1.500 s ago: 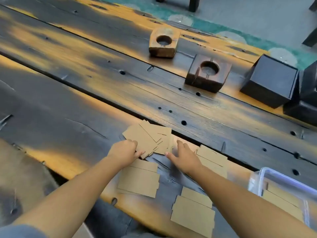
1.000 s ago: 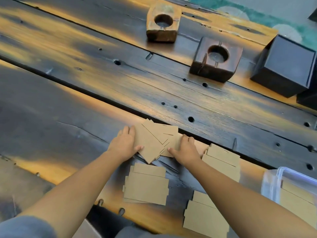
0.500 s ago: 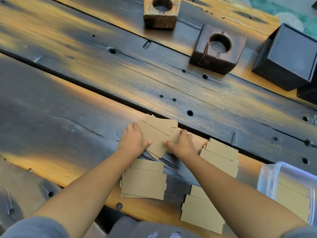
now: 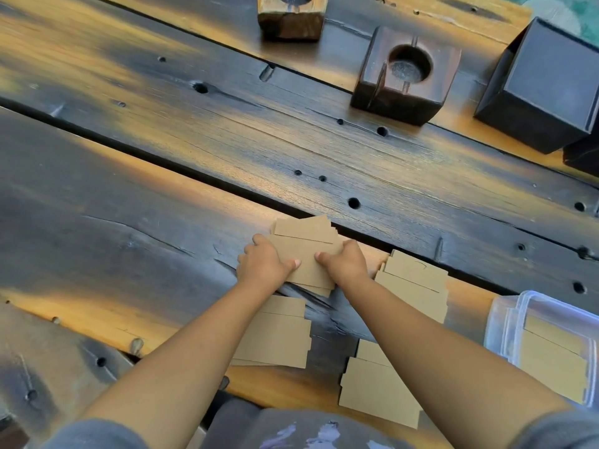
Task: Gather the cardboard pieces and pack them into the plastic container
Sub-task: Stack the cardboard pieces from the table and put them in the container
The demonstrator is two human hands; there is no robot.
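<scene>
A stack of brown cardboard pieces [image 4: 306, 246] lies on the dark wooden table [image 4: 162, 176], squeezed from both sides. My left hand [image 4: 264, 264] grips its left edge and my right hand [image 4: 345, 264] grips its right edge, thumbs on top. Three more cardboard stacks lie nearby: one under my left forearm [image 4: 280, 335], one to the right [image 4: 415, 283], one at the near edge [image 4: 379, 387]. The clear plastic container [image 4: 505, 322] stands at the right edge with cardboard pieces [image 4: 551, 361] inside.
Two wooden blocks with round holes [image 4: 290, 14] [image 4: 405, 76] and a black box [image 4: 544, 85] stand along the far side of the table. A gap between planks [image 4: 129, 147] runs diagonally behind the held stack.
The fanned-out pieces have been pushed together into a tighter stack between my two hands, which have closed in toward each other. The camera has dipped closer to the table.
</scene>
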